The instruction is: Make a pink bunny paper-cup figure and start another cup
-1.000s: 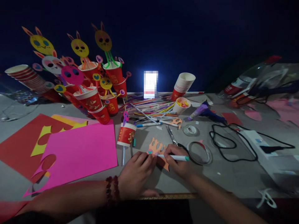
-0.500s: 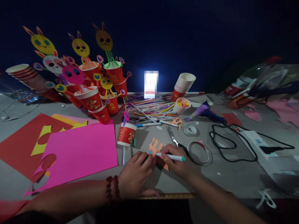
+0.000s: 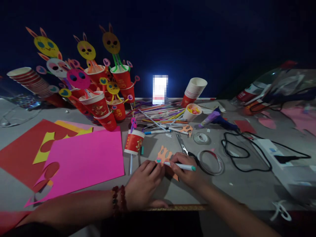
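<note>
An orange cut-out paper (image 3: 163, 152) with a scalloped edge lies on the table, a small teal heart drawn on it. My left hand (image 3: 145, 184) presses it down with bent fingers, thumb stretched along the table edge. In my right hand (image 3: 185, 169) is a white marker (image 3: 184, 166) with a green end, pinched between thumb and fingers. Its tip meets the paper close to my left fingertips, which partly hide that spot. Just beyond lie scissors (image 3: 182, 143), and a teal marker cap (image 3: 142, 150) stands beside a red paper cup (image 3: 134, 142) with a small pink rabbit figure.
Pink paper (image 3: 93, 158) and other coloured sheets lie left, in front of rabbit-faced cups (image 3: 95, 103). Pipe cleaners and markers (image 3: 158, 113) spread behind. Tape rolls (image 3: 211, 162), a glue gun (image 3: 223, 120), a black cord (image 3: 237, 169) and a bottle (image 3: 254, 87) are right.
My right hand has shifted slightly left with the marker, whose green end sits further left and nearer to me. My left hand stays in place on the paper.
</note>
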Tool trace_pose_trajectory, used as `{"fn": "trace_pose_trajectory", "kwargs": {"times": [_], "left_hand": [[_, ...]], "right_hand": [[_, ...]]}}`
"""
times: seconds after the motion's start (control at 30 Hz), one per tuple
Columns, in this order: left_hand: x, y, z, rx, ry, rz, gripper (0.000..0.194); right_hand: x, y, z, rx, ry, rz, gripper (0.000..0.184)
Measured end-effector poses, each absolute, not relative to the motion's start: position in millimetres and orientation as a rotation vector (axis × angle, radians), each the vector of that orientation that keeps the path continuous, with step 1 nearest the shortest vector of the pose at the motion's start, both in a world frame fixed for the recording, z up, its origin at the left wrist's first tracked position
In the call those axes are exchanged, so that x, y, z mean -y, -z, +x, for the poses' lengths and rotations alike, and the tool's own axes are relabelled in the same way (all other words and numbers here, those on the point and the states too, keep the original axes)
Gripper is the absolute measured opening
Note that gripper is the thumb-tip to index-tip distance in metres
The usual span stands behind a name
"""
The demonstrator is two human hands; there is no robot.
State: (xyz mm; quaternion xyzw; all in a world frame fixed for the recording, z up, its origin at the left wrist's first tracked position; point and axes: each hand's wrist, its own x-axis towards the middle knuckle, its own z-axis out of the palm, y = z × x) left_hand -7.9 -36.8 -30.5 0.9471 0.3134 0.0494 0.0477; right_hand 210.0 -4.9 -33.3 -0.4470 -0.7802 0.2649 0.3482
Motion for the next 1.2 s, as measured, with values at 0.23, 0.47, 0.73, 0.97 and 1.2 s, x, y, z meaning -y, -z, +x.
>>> {"fn": "trace_pose_trajectory", "kwargs": {"times": [0.23,0.47,0.73,0.97,1.2], "left_hand": [[38.3,31.7,-10.9,-0.97,-0.185,2.911,0.101],[38.0,29.2,-10.2,-0.957,-0.126,2.909,0.1],[37.6,28.9,-10.2,-0.956,-0.145,2.902,0.102],[37.2,26.8,-10.0,-0.95,-0.116,2.891,0.103],[37.4,29.7,-10.7,-0.96,-0.149,2.877,0.105]], "right_hand": [[4.5,33.0,210.8,2.044,-0.679,-1.167,0.019],[3.7,26.1,210.4,2.061,-0.701,-1.155,0.02],[4.2,31.6,210.5,2.044,-0.678,-1.148,0.021],[4.7,30.1,211.2,2.042,-0.688,-1.14,0.021],[4.7,27.5,211.0,2.011,-0.659,-1.105,0.02]]}}
